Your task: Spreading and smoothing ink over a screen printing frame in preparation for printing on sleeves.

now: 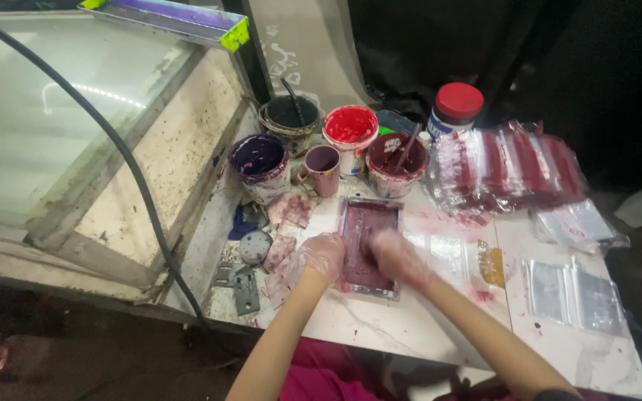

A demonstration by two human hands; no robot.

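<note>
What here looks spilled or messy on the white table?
Red paint is smeared on the table beside the small tray under both hands, left hand and right hand. Stained rags lie near the pots.

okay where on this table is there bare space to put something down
Bare white tabletop lies along the near edge, below the small framed screen, between the left hand, the right hand and the clear bags. The back is crowded with paint pots; the left edge holds stained rags and metal hinges.

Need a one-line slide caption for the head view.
Gloved left hand steadies a small ink-stained screen frame while the right hand works on it, paint pots behind.
</note>
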